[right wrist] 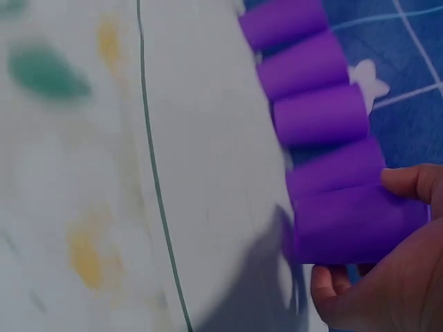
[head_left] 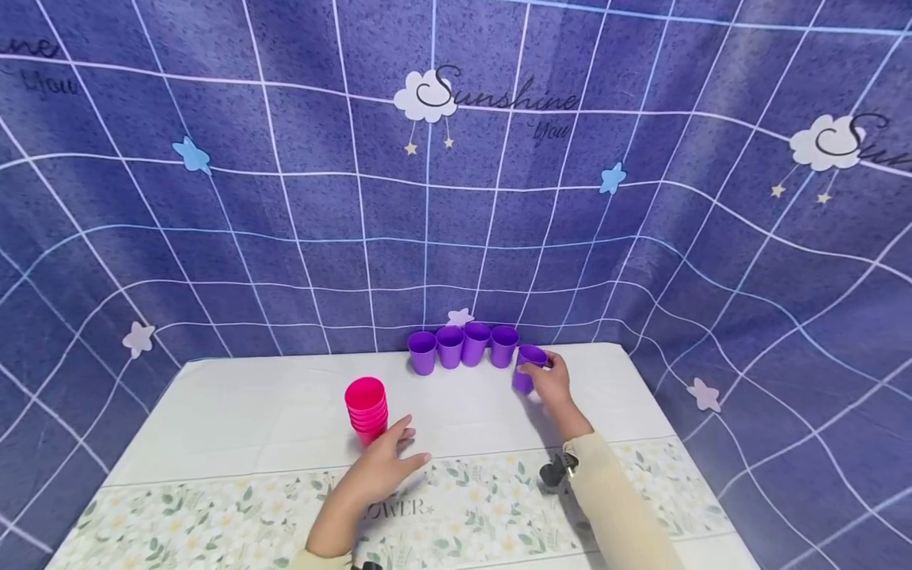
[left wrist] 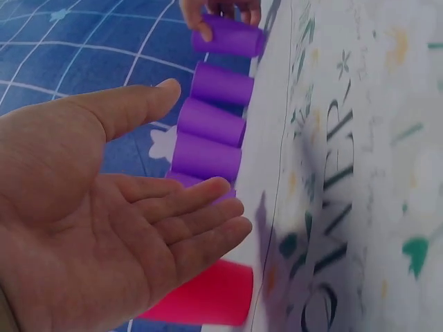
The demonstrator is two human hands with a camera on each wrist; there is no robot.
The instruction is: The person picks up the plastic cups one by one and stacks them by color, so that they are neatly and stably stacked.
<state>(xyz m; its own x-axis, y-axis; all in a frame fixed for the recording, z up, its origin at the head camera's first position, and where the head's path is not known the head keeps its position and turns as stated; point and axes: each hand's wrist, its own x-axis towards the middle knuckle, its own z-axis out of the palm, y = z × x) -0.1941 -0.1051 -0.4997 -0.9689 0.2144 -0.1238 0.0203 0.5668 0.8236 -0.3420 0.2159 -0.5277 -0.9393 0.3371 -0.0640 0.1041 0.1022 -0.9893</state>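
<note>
My right hand (head_left: 552,381) grips a purple cup (head_left: 526,378) near the back right of the table, thumb on one side and fingers on the other. In the right wrist view this held cup (right wrist: 360,223) overlaps the end of a row of purple cups. The other purple cups, several of them, stand upright along the back edge, the leftmost cup (head_left: 422,354) among them. Beside a stack of nested pink cups (head_left: 366,402), my left hand (head_left: 379,469) is spread with nothing in its palm. The left wrist view shows its fingers (left wrist: 201,225) straight, overlapping the pink stack (left wrist: 214,294).
The white table (head_left: 264,412) carries a floral printed band (head_left: 214,514) across its front. Behind and beside it hangs a blue gridded cloth (head_left: 456,206) with clouds and stars. A small black device (head_left: 554,473) is on the right wrist.
</note>
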